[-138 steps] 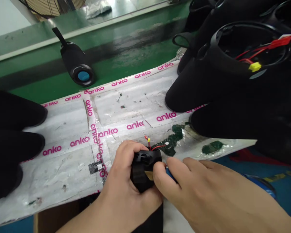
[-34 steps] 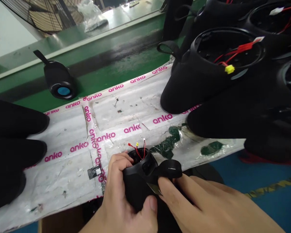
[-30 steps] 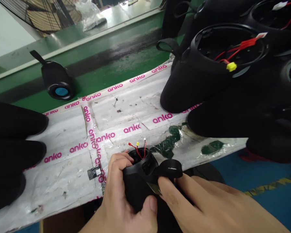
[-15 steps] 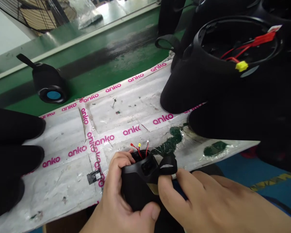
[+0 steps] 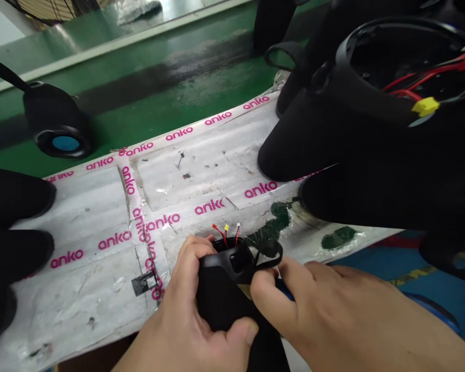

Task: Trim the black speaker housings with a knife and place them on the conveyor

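While my left hand point(image 5: 189, 315) clasps the small black fabric-covered speaker shell point(image 5: 219, 297) and my right hand point(image 5: 333, 310) pinches its side, item unfinished: red wire plugs point(image 5: 226, 230) loose, end uncapped.

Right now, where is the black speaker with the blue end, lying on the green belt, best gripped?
Probably around its rounded body, from above: the black speaker lies on its side on the green belt, both flanks free. The strap at its far end would let it swing.

There were one held speaker shell point(image 5: 220, 305), three wire connectors point(image 5: 226, 228) on it, one blue-ended speaker point(image 5: 52, 121) at 10 o'clock.
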{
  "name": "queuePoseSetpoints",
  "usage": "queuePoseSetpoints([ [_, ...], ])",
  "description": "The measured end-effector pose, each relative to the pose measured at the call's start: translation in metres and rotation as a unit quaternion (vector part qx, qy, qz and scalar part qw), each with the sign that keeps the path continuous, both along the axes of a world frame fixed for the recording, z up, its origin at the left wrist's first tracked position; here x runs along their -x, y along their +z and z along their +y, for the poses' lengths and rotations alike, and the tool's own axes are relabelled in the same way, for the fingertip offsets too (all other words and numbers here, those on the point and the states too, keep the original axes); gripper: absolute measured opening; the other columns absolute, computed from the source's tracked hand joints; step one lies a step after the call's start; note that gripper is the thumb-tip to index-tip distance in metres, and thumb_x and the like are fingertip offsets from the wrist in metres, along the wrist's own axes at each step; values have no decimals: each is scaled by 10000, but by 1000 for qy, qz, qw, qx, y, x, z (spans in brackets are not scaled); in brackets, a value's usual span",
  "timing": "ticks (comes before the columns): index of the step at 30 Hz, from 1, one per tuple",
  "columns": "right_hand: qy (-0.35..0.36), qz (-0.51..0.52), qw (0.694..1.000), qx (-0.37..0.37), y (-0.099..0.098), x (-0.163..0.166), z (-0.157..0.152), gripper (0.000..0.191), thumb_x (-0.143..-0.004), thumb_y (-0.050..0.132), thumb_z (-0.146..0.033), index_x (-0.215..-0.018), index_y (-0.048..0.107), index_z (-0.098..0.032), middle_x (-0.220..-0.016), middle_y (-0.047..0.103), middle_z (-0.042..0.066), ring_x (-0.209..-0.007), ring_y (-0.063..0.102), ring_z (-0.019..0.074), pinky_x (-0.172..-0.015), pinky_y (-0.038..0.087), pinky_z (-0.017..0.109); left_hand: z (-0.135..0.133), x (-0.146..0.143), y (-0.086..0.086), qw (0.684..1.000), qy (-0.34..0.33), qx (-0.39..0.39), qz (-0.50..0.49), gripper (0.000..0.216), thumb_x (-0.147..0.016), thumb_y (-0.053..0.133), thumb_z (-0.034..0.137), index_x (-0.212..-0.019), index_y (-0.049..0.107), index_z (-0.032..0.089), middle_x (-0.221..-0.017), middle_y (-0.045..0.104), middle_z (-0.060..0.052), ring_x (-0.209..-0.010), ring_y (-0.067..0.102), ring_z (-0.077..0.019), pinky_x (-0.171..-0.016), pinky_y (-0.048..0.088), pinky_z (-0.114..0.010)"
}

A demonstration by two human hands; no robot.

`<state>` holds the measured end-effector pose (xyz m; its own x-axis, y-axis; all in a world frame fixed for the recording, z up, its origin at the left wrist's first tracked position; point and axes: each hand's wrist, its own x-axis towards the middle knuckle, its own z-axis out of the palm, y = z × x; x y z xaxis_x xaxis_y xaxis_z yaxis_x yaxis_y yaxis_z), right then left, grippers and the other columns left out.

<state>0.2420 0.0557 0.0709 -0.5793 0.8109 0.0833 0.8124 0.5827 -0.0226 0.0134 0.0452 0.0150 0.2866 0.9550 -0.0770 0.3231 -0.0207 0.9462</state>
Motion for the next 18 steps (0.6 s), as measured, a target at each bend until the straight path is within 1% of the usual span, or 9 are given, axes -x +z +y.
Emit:
queuePoseSetpoints([
  [2,-3,12,1000,11,0,0,1,351,-682,571,-100,-962,488,-295,-618,563,-30,-432,530,199,-478,278,344,5,-3,2,1000,2,-10,-8,666,-741,788,232,-1324,498,372,-1254,491,-12,-1224,551,-288,-1072,484,-424],
  [4,-4,44,999,25,-4,0,1,428,-554,611,-110,-913,476,-300,-602,535,-45,-411,499,193,-477,219,351,11,-5,3,999,-2,-12,-39,579,-737,786,229,-1235,522,364,-1170,515,12,-1144,566,-254,-971,519,-365],
  [5,-2,58,998,32,-7,-1,1,479,-502,618,-109,-918,477,-301,-613,536,-51,-414,492,189,-486,194,353,12,-6,3,999,-2,-7,-53,558,-737,783,219,-1212,526,358,-1152,524,16,-1118,570,-243,-921,526,-337],
  [7,5,76,996,43,-13,-3,-1,570,-459,621,-98,-974,489,-305,-662,556,-60,-438,486,183,-508,176,357,14,-6,2,998,3,2,-70,540,-729,779,204,-1189,529,340,-1135,536,17,-1068,572,-227,-854,524,-310],
  [10,17,89,994,53,-21,-7,-8,677,-532,636,-87,-1160,514,-311,-755,594,-56,-499,504,187,-521,217,366,14,-3,1,997,2,4,-79,505,-714,782,204,-1143,537,309,-1085,533,12,-1022,566,-229,-832,514,-320],
  [13,18,101,994,48,-25,-9,-13,693,-633,619,-85,-1283,517,-304,-775,586,-48,-550,519,203,-538,257,385,13,-1,0,996,0,13,-83,496,-715,766,188,-1141,539,300,-1078,530,7,-1016,564,-234,-826,507,-327],
  [15,15,110,993,44,-26,-9,-14,672,-662,593,-76,-1289,522,-306,-769,574,-45,-566,516,208,-547,271,389,14,0,0,996,-3,19,-84,507,-718,759,184,-1157,538,305,-1085,533,7,-1037,564,-240,-828,504,-328],
  [18,3,125,992,34,-24,-7,-12,639,-636,566,-81,-1228,528,-317,-748,559,-45,-556,502,209,-538,283,389,14,0,0,996,-7,13,-85,544,-709,778,199,-1184,537,312,-1112,545,1,-1123,573,-271,-853,506,-340],
])
